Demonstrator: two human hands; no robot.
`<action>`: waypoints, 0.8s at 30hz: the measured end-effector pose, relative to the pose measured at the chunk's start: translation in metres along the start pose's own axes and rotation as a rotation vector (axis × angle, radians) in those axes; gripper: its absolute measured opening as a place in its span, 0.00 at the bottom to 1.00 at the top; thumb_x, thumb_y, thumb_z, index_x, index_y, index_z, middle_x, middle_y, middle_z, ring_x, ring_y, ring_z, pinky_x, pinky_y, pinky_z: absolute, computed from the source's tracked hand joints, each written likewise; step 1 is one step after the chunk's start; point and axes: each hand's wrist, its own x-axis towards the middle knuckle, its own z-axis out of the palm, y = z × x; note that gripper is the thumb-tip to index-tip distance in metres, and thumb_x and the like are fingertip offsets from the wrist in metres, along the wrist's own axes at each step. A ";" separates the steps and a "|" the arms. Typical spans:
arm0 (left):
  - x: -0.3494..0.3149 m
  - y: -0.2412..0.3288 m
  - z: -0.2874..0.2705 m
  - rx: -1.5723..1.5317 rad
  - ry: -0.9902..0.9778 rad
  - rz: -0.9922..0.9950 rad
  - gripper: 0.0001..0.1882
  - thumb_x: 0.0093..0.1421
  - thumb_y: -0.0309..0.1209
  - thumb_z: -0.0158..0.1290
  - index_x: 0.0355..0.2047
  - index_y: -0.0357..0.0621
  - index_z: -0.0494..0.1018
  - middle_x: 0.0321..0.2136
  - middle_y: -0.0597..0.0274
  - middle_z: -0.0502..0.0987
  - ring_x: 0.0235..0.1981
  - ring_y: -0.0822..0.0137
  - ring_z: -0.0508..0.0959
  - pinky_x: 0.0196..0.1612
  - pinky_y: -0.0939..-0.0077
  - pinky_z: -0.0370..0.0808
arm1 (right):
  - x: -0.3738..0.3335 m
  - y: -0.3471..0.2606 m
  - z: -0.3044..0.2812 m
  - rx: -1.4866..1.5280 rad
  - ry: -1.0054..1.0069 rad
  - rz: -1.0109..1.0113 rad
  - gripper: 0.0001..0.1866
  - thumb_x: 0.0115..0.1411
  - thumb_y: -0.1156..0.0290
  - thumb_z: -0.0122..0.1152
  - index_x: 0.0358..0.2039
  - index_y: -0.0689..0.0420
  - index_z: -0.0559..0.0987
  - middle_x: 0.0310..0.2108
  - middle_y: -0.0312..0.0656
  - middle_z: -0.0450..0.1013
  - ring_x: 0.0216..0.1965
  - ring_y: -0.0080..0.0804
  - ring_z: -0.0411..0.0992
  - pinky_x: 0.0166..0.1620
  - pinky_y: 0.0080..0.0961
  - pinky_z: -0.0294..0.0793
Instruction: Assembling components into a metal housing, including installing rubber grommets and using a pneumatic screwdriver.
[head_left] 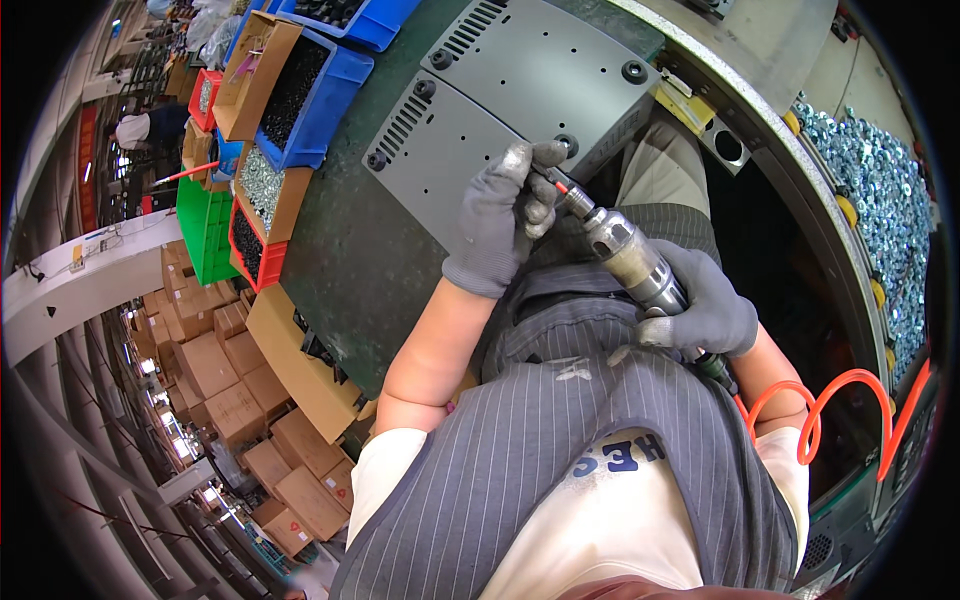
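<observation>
On the dark green table point(340, 285) lie two perforated grey metal panels point(535, 80); a careless knock could scratch them. The coiled orange plastic hose point(813, 425), if snagged, might tug the silver-and-black cylindrical driver point(635, 255), poised above the lap beside the panels. The grey-gloved right hand point(715, 305) wraps it; an accidental start could nip the curled grey-gloved left hand point(495, 215), whose grip I cannot tell, at the slim red-ringed bit point(562, 187).

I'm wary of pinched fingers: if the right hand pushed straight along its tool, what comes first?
Probably the left hand, its gloved fingers at the tip of the power driver that the right hand grips; depth there is unclear.
</observation>
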 end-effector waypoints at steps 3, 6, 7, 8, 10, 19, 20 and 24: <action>0.001 0.007 0.001 0.490 0.081 0.108 0.22 0.65 0.44 0.43 0.39 0.35 0.74 0.19 0.68 0.71 0.15 0.83 0.65 0.18 0.90 0.62 | 0.002 -0.002 -0.003 -0.141 0.002 -0.024 0.38 0.36 0.58 0.72 0.47 0.63 0.70 0.27 0.40 0.72 0.28 0.26 0.71 0.35 0.22 0.70; 0.001 0.018 0.002 0.611 -0.028 0.085 0.23 0.65 0.46 0.42 0.37 0.37 0.76 0.19 0.70 0.71 0.16 0.83 0.66 0.18 0.91 0.61 | 0.001 0.000 -0.008 -0.143 0.010 -0.073 0.38 0.35 0.60 0.71 0.47 0.63 0.70 0.27 0.39 0.72 0.27 0.26 0.71 0.34 0.22 0.70; 0.000 0.018 0.001 0.608 -0.026 0.085 0.23 0.65 0.46 0.42 0.37 0.37 0.76 0.19 0.70 0.71 0.16 0.83 0.66 0.18 0.91 0.61 | 0.001 0.001 -0.008 -0.145 0.007 -0.070 0.38 0.35 0.60 0.71 0.47 0.63 0.70 0.27 0.39 0.72 0.27 0.26 0.71 0.34 0.22 0.70; -0.002 0.019 0.001 0.541 -0.047 0.053 0.24 0.65 0.46 0.42 0.37 0.36 0.76 0.18 0.71 0.71 0.16 0.84 0.65 0.18 0.91 0.61 | -0.001 0.001 -0.008 -0.127 0.002 -0.036 0.38 0.35 0.60 0.71 0.47 0.63 0.70 0.27 0.39 0.73 0.28 0.26 0.71 0.34 0.22 0.70; -0.004 0.027 -0.004 0.472 -0.065 0.021 0.24 0.65 0.47 0.42 0.36 0.36 0.76 0.18 0.71 0.70 0.15 0.84 0.65 0.18 0.91 0.61 | -0.005 0.002 -0.010 -0.110 -0.007 0.001 0.38 0.34 0.59 0.71 0.47 0.63 0.70 0.28 0.40 0.73 0.28 0.25 0.71 0.35 0.22 0.70; 0.008 0.045 -0.069 -0.347 0.119 0.074 0.21 0.55 0.15 0.33 0.48 0.33 0.66 0.42 0.47 0.71 0.43 0.58 0.75 0.49 0.66 0.76 | -0.028 0.031 -0.024 -0.080 0.084 0.256 0.37 0.35 0.60 0.69 0.47 0.63 0.71 0.27 0.37 0.71 0.28 0.23 0.68 0.35 0.21 0.69; 0.011 0.045 -0.074 -0.443 0.053 0.063 0.20 0.57 0.14 0.32 0.48 0.32 0.66 0.45 0.45 0.70 0.45 0.55 0.74 0.51 0.63 0.76 | -0.025 0.036 -0.023 -0.117 0.090 0.198 0.37 0.36 0.59 0.69 0.48 0.63 0.70 0.28 0.37 0.70 0.28 0.22 0.67 0.35 0.20 0.68; 0.015 0.038 -0.069 -0.374 0.183 0.054 0.15 0.62 0.19 0.36 0.47 0.34 0.67 0.43 0.46 0.72 0.44 0.57 0.76 0.45 0.67 0.79 | -0.019 0.034 -0.021 -0.091 0.089 0.200 0.38 0.36 0.58 0.70 0.48 0.63 0.70 0.29 0.38 0.70 0.29 0.23 0.67 0.36 0.21 0.69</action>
